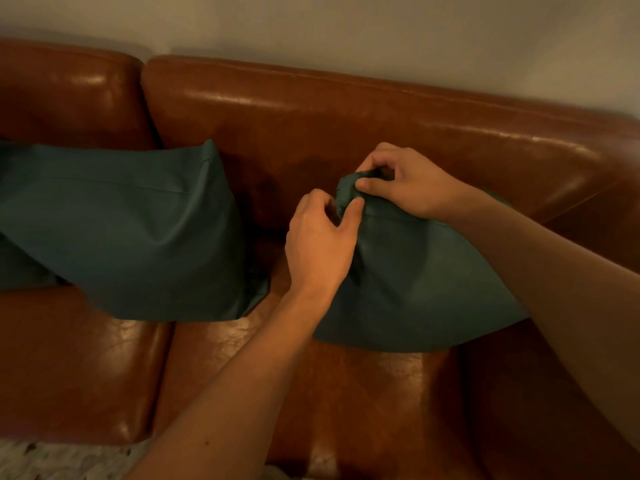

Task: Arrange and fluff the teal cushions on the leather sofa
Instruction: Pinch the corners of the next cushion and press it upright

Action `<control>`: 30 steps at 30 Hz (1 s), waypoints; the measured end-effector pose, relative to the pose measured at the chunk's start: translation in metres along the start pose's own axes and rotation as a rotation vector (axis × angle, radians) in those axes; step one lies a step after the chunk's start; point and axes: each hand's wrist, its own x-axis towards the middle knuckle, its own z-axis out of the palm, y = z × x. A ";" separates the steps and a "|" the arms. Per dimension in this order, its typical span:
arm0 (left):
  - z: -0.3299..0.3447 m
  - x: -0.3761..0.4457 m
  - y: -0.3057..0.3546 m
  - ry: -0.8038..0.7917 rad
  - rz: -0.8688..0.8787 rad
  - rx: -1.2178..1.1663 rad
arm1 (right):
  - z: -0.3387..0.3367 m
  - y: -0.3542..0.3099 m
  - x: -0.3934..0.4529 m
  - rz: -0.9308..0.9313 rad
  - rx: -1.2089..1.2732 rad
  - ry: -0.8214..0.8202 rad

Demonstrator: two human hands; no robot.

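Two teal cushions lean against the back of a brown leather sofa (pixel 346 109). The left cushion (pixel 131 237) stands by itself, untouched. The right cushion (pixel 426 282) stands on the right seat, partly hidden by my right forearm. My left hand (pixel 318 244) pinches the fabric at this cushion's upper left corner between thumb and fingers. Just above it, my right hand (pixel 405 181) grips the bunched tip of the same corner. A further piece of teal fabric (pixel 20 268) shows at the far left edge, behind the left cushion.
The sofa's seat cushions (pixel 76 368) lie in front of the teal cushions. A plain pale wall (pixel 381 29) rises behind the backrest. A light speckled rug (pixel 52 462) shows at the bottom left, below the sofa's front edge.
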 end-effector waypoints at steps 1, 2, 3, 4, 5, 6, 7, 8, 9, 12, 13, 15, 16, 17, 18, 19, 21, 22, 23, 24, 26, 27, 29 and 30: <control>-0.001 0.001 0.001 0.029 0.014 -0.012 | 0.003 0.000 0.001 -0.004 0.016 0.035; 0.000 0.002 0.002 0.039 0.028 -0.024 | 0.005 0.000 0.002 -0.010 0.037 0.061; 0.000 0.003 0.002 0.037 0.035 -0.038 | 0.007 0.000 0.002 -0.012 0.061 0.080; 0.001 0.004 0.001 0.030 0.031 -0.057 | 0.010 -0.001 0.002 -0.011 0.086 0.098; 0.003 0.004 0.001 0.023 0.019 -0.082 | 0.012 -0.001 0.001 -0.005 0.101 0.122; 0.004 0.004 0.000 0.019 0.007 -0.106 | 0.014 -0.001 -0.001 -0.001 0.093 0.149; 0.005 0.004 -0.001 0.022 -0.002 -0.121 | 0.016 0.001 -0.004 0.007 0.063 0.177; 0.006 0.004 -0.001 0.032 -0.007 -0.121 | 0.018 0.004 -0.009 0.018 0.020 0.204; 0.007 0.003 0.000 0.047 -0.010 -0.109 | 0.020 0.007 -0.015 0.031 -0.023 0.235; 0.006 0.001 0.008 0.100 0.017 -0.021 | 0.023 0.022 -0.046 0.076 -0.095 0.371; 0.005 0.000 0.011 0.116 0.039 0.038 | 0.022 0.029 -0.060 0.099 -0.103 0.429; 0.004 -0.001 0.023 0.140 0.124 0.184 | 0.017 0.044 -0.093 0.180 -0.110 0.573; 0.005 -0.002 0.031 0.137 0.189 0.238 | 0.013 0.054 -0.109 0.245 -0.102 0.655; 0.008 -0.003 0.040 0.116 0.261 0.270 | 0.007 0.067 -0.126 0.326 -0.075 0.736; 0.013 -0.004 0.049 0.076 0.333 0.289 | 0.001 0.081 -0.141 0.423 -0.025 0.811; 0.021 -0.005 0.058 0.024 0.402 0.306 | -0.005 0.096 -0.154 0.533 0.041 0.871; 0.041 -0.008 0.074 -0.105 0.533 0.336 | -0.014 0.125 -0.175 0.746 0.181 0.912; 0.053 -0.010 0.081 -0.177 0.589 0.344 | -0.017 0.139 -0.184 0.812 0.232 0.881; 0.066 -0.011 0.087 -0.252 0.636 0.350 | -0.016 0.151 -0.190 0.830 0.265 0.821; 0.079 -0.011 0.093 -0.325 0.675 0.361 | -0.015 0.159 -0.195 0.811 0.291 0.742; 0.106 -0.012 0.104 -0.448 0.734 0.399 | -0.007 0.165 -0.200 0.731 0.348 0.608; 0.118 -0.011 0.109 -0.494 0.759 0.421 | -0.002 0.165 -0.201 0.693 0.354 0.577; 0.140 -0.008 0.119 -0.581 0.803 0.466 | 0.005 0.163 -0.202 0.636 0.317 0.570; 0.151 -0.007 0.122 -0.633 0.820 0.500 | 0.007 0.163 -0.203 0.614 0.292 0.574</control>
